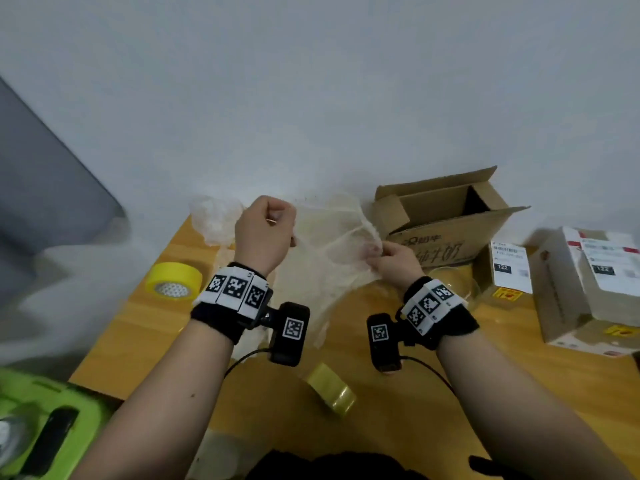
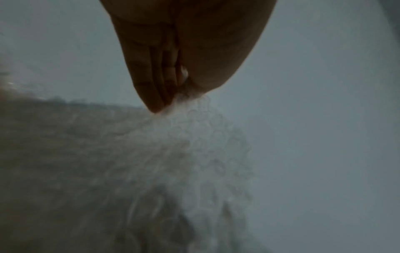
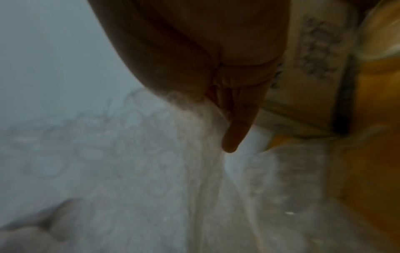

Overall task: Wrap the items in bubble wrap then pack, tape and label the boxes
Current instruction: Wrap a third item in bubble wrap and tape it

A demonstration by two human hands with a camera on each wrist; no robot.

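Note:
A clear sheet of bubble wrap point(image 1: 325, 251) hangs stretched between both hands above the wooden table point(image 1: 145, 327). My left hand point(image 1: 266, 230) grips its upper left edge in a fist; the left wrist view shows the fingers point(image 2: 151, 82) pinching the bubble wrap point(image 2: 194, 137). My right hand point(image 1: 388, 258) pinches the sheet's right edge, seen close in the right wrist view as fingers point(image 3: 236, 123) curled over the bubble wrap point(image 3: 151, 154). An open cardboard box point(image 1: 446, 220) stands just right of the sheet. A glass bowl point(image 1: 450, 282) sits partly hidden behind my right wrist.
A yellow tape roll point(image 1: 173, 280) lies at the left of the table, a clear tape roll point(image 1: 332, 389) near the front. Crumpled bubble wrap point(image 1: 214, 216) sits by the wall. Two labelled boxes point(image 1: 588, 289) stand at the right. A green case point(image 1: 45, 424) is at the lower left.

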